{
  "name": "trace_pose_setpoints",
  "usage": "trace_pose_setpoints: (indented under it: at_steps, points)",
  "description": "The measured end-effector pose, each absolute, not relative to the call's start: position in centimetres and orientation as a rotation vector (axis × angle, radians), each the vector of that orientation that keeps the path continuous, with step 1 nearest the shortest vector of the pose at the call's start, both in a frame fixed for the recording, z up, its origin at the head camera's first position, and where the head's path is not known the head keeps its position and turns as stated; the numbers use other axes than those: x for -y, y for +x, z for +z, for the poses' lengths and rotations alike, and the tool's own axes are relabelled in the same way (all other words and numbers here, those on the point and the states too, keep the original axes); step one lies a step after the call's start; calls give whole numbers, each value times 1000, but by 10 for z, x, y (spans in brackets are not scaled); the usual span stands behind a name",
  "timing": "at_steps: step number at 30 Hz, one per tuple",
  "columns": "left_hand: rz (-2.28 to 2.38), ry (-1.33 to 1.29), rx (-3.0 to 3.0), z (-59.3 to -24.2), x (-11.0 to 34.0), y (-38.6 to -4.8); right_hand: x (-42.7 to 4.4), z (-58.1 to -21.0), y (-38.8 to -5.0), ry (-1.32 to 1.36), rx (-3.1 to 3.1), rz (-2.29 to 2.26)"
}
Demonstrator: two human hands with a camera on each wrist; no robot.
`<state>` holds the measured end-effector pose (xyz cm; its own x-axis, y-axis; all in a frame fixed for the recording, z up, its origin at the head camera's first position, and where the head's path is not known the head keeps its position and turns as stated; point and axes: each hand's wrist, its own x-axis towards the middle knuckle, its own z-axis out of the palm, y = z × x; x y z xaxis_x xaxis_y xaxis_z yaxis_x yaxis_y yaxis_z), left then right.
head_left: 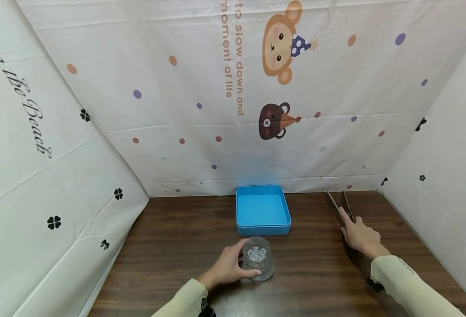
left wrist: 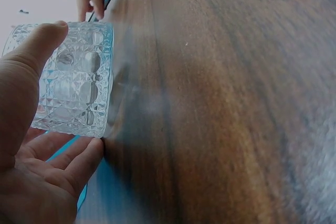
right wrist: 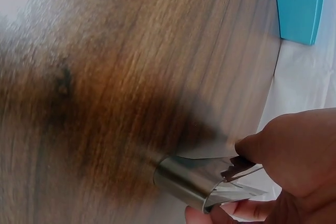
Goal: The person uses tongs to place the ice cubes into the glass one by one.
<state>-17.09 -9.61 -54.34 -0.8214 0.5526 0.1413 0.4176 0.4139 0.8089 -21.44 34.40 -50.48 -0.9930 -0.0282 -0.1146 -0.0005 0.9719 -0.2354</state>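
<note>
My left hand (head_left: pixel 229 264) holds a clear, patterned glass (head_left: pixel 262 266) low over the wooden tabletop, thumb on the near side and fingers on the far side. Clear chunks like ice cubes (head_left: pixel 257 254) show in the glass in the head view. In the left wrist view the cut-glass wall (left wrist: pixel 73 85) fills the space between thumb and fingers. Over on the right, my right hand (head_left: pixel 361 237) pinches metal tongs (head_left: pixel 334 203), whose two arms point away and stand apart. The tongs' rounded bent end (right wrist: pixel 184 179) shows in the right wrist view; their tips are hidden there.
A blue square tray (head_left: pixel 262 230) with low walls stands beyond the glass, near the back wall. White printed cloth (head_left: pixel 201 88) rises behind and on both sides of the brown wooden table (head_left: pixel 177 246).
</note>
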Motion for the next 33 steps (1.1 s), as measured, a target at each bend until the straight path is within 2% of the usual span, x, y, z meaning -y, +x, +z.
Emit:
trace_pose_setpoints:
  at_steps: [8,15,26,33]
  points:
    - [1390,878,-2526,-542,94,-171,-348,-505,-218,9,-2981,-366]
    - [1448,760,-2538,-538,93,-164,-353,-500,-217,7,-3042,-431]
    - [1408,604,-2711,-535,126,-162,-352,-505,-223,-384,-3513,-436]
    - [1404,465,-2844,-536,163,-178,-354,-504,-225,-429,-3498,-414]
